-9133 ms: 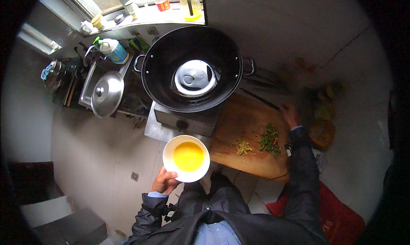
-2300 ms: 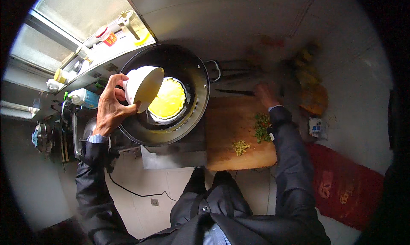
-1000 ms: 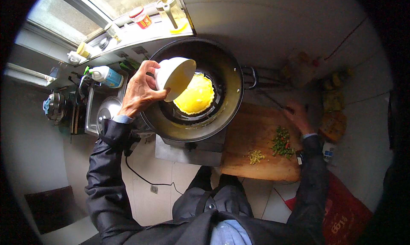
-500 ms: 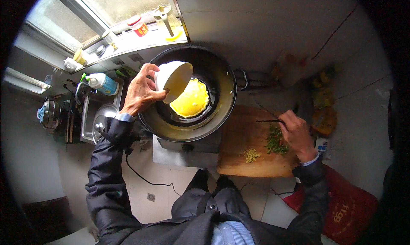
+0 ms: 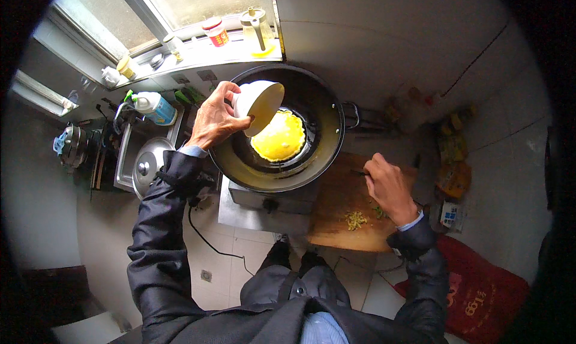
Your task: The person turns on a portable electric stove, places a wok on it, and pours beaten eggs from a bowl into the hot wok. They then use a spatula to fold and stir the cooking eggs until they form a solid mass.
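My left hand [image 5: 217, 119] grips a white bowl [image 5: 259, 104], tilted on its side over the wok, with yellowish residue inside. Below it, a round yellow egg mixture [image 5: 279, 137] with a frilly edge lies in oil at the bottom of the large dark wok [image 5: 329, 155]. My right hand [image 5: 389, 187] is closed around dark chopsticks [image 5: 358, 172], mostly hidden by the fingers, above the wooden cutting board [image 5: 336, 206]. Beneath that hand are a small heap of chopped pale yellow pieces [image 5: 356, 220] and chopped greens [image 5: 380, 211], the greens largely covered by the hand.
A sink [image 5: 125, 164] with a metal lid [image 5: 150, 164] and a pump bottle [image 5: 155, 107] stands at left. Jars and a clear jug [image 5: 257, 32] line the windowsill. A red bag [image 5: 480, 296] lies at lower right; a black cord [image 5: 207, 248] crosses the floor.
My right hand has moved left toward the wok, and the chopsticks now show less. The view has shifted slightly; the left hand keeps the bowl tilted over the wok.
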Motion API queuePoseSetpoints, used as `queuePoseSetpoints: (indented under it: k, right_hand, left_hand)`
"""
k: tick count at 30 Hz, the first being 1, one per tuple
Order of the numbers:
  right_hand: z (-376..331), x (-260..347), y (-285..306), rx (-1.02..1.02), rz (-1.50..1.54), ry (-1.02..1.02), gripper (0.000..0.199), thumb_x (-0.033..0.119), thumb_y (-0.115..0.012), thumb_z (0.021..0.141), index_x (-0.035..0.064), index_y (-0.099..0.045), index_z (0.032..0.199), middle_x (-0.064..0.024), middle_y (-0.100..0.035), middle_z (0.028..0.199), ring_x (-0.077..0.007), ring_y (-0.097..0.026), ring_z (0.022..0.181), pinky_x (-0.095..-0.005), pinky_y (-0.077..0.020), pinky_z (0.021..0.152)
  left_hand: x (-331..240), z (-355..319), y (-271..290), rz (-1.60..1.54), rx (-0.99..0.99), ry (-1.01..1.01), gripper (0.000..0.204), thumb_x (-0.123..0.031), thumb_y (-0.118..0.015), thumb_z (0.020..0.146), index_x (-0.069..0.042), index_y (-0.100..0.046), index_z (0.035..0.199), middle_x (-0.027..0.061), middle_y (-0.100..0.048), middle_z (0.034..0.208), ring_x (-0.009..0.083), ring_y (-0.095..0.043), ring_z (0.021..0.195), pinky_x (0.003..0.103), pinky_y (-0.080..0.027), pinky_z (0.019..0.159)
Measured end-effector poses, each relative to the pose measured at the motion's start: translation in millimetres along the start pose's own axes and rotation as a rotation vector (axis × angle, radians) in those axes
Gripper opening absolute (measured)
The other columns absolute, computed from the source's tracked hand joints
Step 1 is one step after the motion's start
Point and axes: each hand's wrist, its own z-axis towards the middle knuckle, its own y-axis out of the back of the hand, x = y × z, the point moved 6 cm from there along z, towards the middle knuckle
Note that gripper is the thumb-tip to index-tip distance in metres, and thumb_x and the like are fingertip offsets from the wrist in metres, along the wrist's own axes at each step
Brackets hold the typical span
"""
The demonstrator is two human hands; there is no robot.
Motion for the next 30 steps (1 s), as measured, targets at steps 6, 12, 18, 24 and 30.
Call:
queuePoseSetpoints:
  k: [6,12,18,24,30]
  right_hand:
    - [17.9,-2.0,-21.5,0.050,0.014,-0.019,0.017,-0.003,-0.071,0.081,0.0004,-0.058,0.092,-0.0198,-0.057,0.097,-0.0448,-0.062,0.089,-0.0524,-0.0501,0.074]
    - [27.2,-8.3,-39.8,0.029,0.088,-0.012,0.017,-0.002,-0.073,0.081,0.0005,-0.059,0.091,-0.0194,-0.059,0.097,-0.0446,-0.063,0.088,-0.0516,-0.0517,0.072]
    - [13.0,-23.5,-64.1,-0.060,0.324,-0.124,0.016,-0.001,-0.078,0.078,0.0022,-0.067,0.089,-0.0169,-0.065,0.092,-0.0383,-0.067,0.084,-0.0448,-0.0537,0.070]
    - [-11.2,-19.8,-60.7,-0.145,0.409,-0.140,0.017,-0.004,-0.077,0.077,0.0020,-0.070,0.090,-0.0150,-0.066,0.092,-0.0331,-0.068,0.085,-0.0412,-0.0547,0.072]
    - [-37.1,-0.9,56.4,-0.379,0.127,-0.073,0.021,-0.011,-0.071,0.077,0.0007,-0.067,0.095,-0.0138,-0.066,0.096,-0.0309,-0.067,0.089,-0.0363,-0.0543,0.079]
  left_hand:
    - [2.3,-1.2,-0.6,0.009,0.012,0.013,0.067,-0.027,-0.086,0.064,-0.011,-0.058,0.123,0.0074,-0.065,0.102,0.0194,-0.065,0.078,0.036,-0.055,0.075]
    - [1.8,-2.1,-0.3,0.018,0.015,0.010,0.066,-0.026,-0.086,0.066,-0.010,-0.057,0.123,0.0072,-0.064,0.103,0.0174,-0.065,0.077,0.033,-0.056,0.074]
    - [-1.4,-2.7,0.1,0.006,0.020,-0.004,0.066,-0.024,-0.087,0.067,-0.009,-0.056,0.124,0.0093,-0.062,0.105,0.0165,-0.064,0.078,0.031,-0.056,0.073]
    - [-3.4,-2.0,0.1,0.014,0.009,0.008,0.067,-0.027,-0.087,0.066,-0.009,-0.057,0.123,0.0090,-0.064,0.103,0.0186,-0.064,0.077,0.034,-0.056,0.074]
    - [0.8,-1.2,-0.1,0.017,-0.004,0.008,0.067,-0.029,-0.086,0.065,-0.010,-0.058,0.122,0.0089,-0.066,0.102,0.0210,-0.066,0.078,0.036,-0.057,0.076]
